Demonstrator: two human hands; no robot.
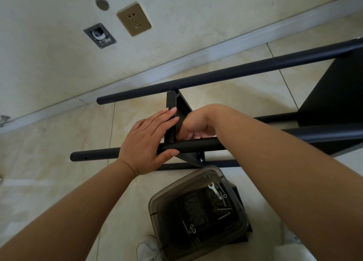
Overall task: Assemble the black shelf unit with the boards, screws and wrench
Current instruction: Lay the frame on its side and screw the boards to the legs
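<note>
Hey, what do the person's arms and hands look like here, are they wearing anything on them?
Both forearms are bare, with no sleeves in view. The left hand and the right hand show no gloves, rings, watch or bracelet. The left hand's fingernails are short and unpainted.

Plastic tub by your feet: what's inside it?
Inside the tub lie a silver wrench, several long screws and a few nuts. The dark tinted walls hide anything else.
</note>
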